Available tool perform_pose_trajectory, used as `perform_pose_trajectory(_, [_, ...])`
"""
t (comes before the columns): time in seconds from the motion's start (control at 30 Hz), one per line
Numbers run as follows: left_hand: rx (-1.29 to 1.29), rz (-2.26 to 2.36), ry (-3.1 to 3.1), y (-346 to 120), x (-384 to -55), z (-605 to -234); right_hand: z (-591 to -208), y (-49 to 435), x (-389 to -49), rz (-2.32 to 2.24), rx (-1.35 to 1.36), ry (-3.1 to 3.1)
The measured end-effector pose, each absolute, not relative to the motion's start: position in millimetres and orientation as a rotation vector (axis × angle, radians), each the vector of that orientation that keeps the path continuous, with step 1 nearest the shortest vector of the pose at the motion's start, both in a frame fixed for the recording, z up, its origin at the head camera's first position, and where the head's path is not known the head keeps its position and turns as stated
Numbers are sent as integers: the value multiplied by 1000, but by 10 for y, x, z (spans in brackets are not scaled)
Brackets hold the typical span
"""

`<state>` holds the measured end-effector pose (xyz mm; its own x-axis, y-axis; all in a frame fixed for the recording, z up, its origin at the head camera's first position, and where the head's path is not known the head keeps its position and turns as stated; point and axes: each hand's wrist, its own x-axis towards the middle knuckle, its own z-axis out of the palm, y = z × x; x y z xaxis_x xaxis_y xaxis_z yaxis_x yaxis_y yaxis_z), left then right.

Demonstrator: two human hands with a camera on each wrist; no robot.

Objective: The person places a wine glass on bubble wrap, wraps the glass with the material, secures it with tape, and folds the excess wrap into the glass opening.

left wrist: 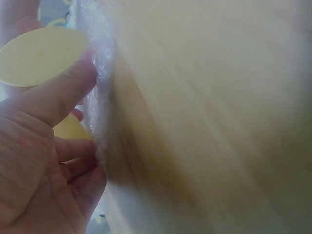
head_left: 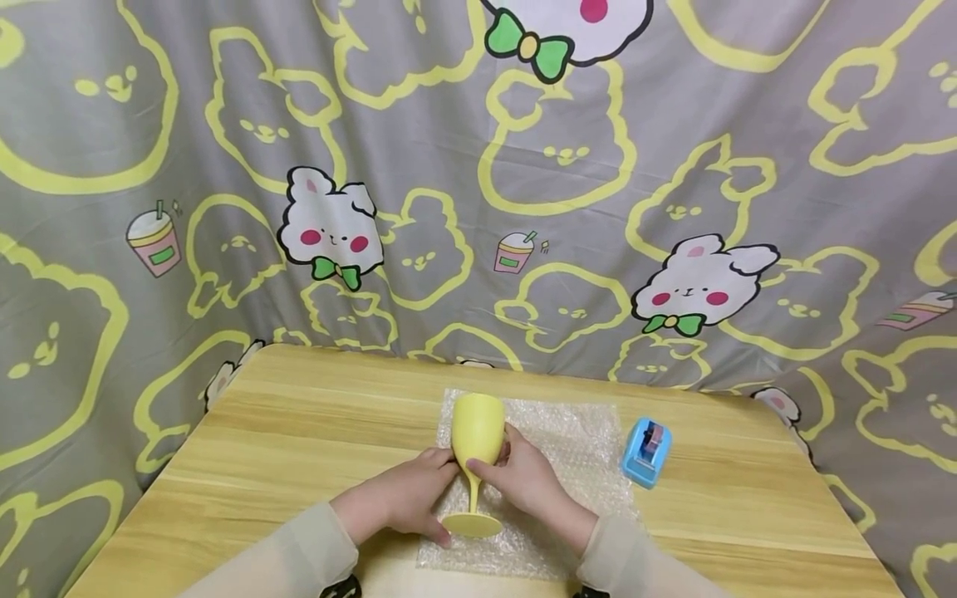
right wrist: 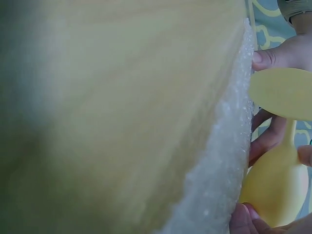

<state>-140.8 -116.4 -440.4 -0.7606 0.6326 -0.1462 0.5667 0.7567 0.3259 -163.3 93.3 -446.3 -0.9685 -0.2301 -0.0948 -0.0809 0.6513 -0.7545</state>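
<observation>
Yellow goblet (head_left: pixel 478 428) in right hand (head_left: pixel 529 477)

Goblet foot (right wrist: pixel 282 92) cut off @ R wrist view edge; tabletop (right wrist: pixel 122 97) blurred

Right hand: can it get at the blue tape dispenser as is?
Probably, if it lets go: the right hand grips the yellow goblet. Only bubble wrap, lying low on the table, seems to separate it from the blue tape dispenser.
</observation>
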Motion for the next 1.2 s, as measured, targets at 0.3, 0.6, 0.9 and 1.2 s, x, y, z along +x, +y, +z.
perform_pose_trajectory(0.3, [948,569,2644,-1207,-1518,-4445,-4478,929,-1621,-1216,-233,2701])
perform_pose_trajectory(0.6, [991,608,2690,-1242,-1565,-4322,-4466,918,-1615,-1223,-237,2692])
perform_pose_trajectory(0.9, [521,968,2817,-1171,-1589,-4226,-4482,930,-1627,-1214,-227,2717])
perform_pose_trajectory(1.2, [196,1202,2786,-1130,-1637,-4298,-4501,919,-1628,-1239,-232,2714])
